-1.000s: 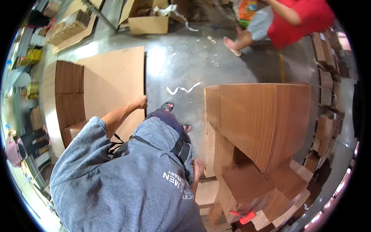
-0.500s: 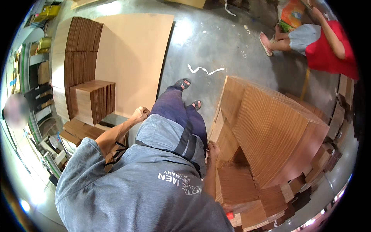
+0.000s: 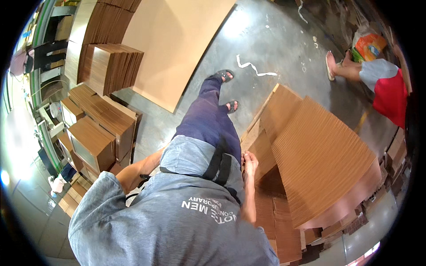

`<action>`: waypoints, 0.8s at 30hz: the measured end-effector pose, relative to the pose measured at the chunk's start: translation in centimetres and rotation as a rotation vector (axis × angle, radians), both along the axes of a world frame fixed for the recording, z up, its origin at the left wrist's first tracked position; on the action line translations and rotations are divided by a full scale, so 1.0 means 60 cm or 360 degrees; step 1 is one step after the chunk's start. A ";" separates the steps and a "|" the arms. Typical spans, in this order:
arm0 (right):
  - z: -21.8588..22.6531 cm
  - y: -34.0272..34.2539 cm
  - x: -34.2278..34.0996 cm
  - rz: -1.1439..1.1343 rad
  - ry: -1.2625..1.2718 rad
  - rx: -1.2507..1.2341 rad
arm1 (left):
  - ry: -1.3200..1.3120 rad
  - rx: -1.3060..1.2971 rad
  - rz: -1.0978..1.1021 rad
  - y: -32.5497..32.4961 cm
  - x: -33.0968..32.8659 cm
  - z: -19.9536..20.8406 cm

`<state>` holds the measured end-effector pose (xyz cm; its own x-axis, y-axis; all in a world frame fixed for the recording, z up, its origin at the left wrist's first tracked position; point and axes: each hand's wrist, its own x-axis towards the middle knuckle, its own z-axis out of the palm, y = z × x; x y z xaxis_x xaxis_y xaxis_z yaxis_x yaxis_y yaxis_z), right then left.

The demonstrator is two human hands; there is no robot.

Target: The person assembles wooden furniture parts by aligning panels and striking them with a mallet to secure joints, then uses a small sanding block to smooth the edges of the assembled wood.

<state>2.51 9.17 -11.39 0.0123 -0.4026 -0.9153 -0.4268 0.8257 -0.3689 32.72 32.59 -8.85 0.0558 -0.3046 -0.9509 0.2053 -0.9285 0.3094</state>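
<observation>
My right hand (image 3: 250,162) hangs beside my right thigh, its fingers loosely bent and apart, with nothing seen in them. It is nearest to the tall stack of brown cardboard sheets (image 3: 321,159) on my right, and I see no contact with it. My left forearm (image 3: 143,168) reaches down at my left side. The left hand itself is hidden behind my grey shirt (image 3: 186,155), so its fingers do not show. I stand with one sandalled foot ahead of the other on the grey floor (image 3: 208,91).
At the left stand brown cardboard stacks (image 3: 113,66) on a large tan board (image 3: 164,48), with brown cartons (image 3: 91,137) nearer me. Lower brown stacks (image 3: 266,213) lie by my right arm. A white strip (image 3: 253,67) lies ahead. A person in red (image 3: 390,97) is at the far right.
My view has turned, and the stacks and the tan board sit differently in it. My left hand has passed out of sight behind my body. The right hand's fingers look looser.
</observation>
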 end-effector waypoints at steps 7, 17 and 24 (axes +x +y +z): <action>-0.005 -0.003 -0.021 0.0124 -0.0025 -0.0038 | 0.0097 -0.0071 0.0160 0.030 -0.060 -0.012; -0.012 -0.003 -0.035 0.0220 -0.0024 -0.0154 | 0.0254 -0.0158 0.0430 0.070 -0.108 -0.023; 0.005 -0.039 -0.008 0.0744 -0.0014 -0.0413 | 0.0314 -0.0249 0.0801 0.091 -0.136 -0.008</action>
